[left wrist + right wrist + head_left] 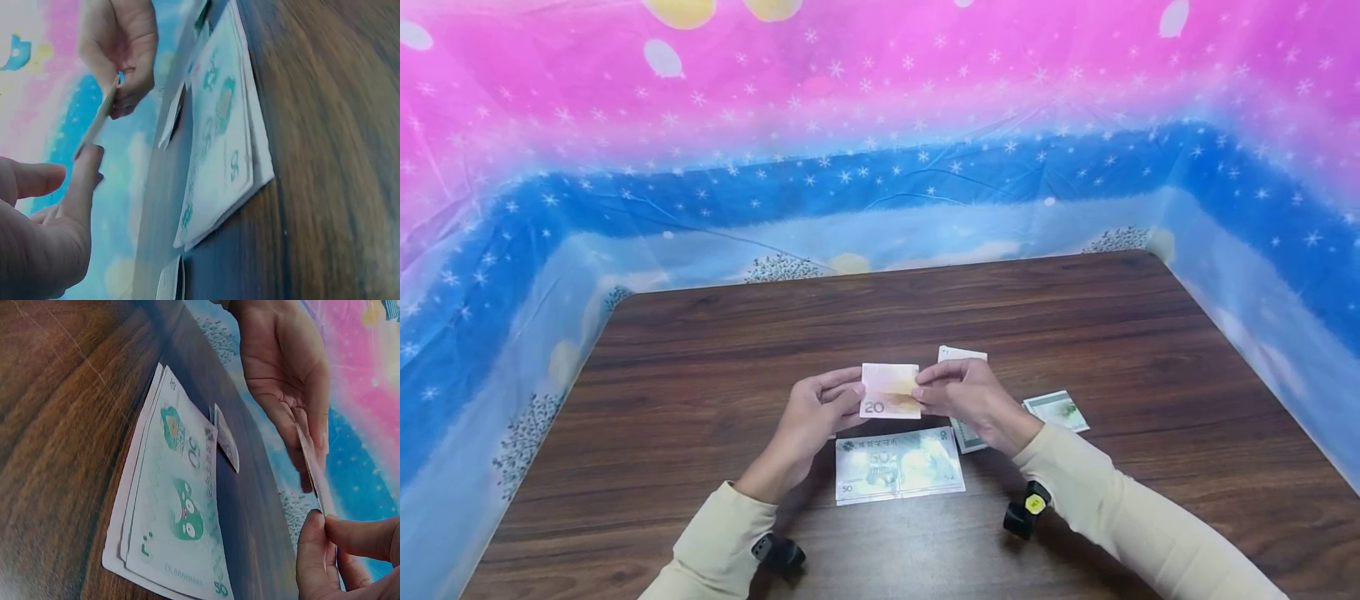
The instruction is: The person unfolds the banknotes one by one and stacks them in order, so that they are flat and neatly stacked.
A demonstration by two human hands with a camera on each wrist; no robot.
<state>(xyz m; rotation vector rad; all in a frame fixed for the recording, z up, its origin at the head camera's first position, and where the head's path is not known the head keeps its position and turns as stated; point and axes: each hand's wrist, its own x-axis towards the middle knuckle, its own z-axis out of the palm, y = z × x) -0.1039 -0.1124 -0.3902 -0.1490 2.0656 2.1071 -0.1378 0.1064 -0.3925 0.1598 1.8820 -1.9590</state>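
In the head view my right hand (966, 396) pinches the right edge of a pink and orange play banknote (890, 392) marked 20, held up above the table. Its thumb and fingers (312, 550) press the note's edge in the right wrist view. My left hand (812, 421) is at the note's left edge. The left fingers (86, 181) are fairly straight and touch the note from behind, while the thumb stands apart from it in the left wrist view. Below the hands lies a small stack of green play banknotes (898, 465) marked 50.
A pale green-edged note (967, 437) lies partly under my right hand. Farther right is another green and white note (1056, 411). The brown wooden table (737, 333) meets a pink and blue snowflake cloth (865, 192) at its back and sides.
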